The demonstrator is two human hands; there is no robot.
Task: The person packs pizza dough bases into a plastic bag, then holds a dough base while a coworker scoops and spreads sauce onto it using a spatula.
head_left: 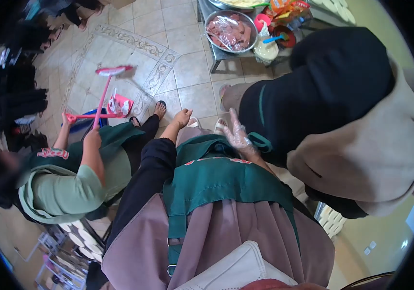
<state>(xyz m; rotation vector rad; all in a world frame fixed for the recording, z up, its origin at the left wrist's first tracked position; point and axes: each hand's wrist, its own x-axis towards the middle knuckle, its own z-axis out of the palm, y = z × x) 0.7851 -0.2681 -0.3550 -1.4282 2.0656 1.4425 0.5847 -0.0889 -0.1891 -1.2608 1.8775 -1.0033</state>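
Observation:
Bare and curled into a loose fist, my left hand (184,117) is held out in front of me over the tiled floor; nothing shows sticking out of it. My right hand (238,135) wears a clear plastic glove, its fingers stretched out and holding nothing I can see. It is close in front of the green apron (224,181) that I wear, beside the dark clothing of a person (284,116) on my right.
At left, a person (67,188) holds a pink broom (103,96) and a pink dustpan (124,107) with litter. Ahead right, a table (226,57) bears a bowl of film-covered pinkish slices (232,33), a bag of pale sauce (266,50) and orange packets (284,7).

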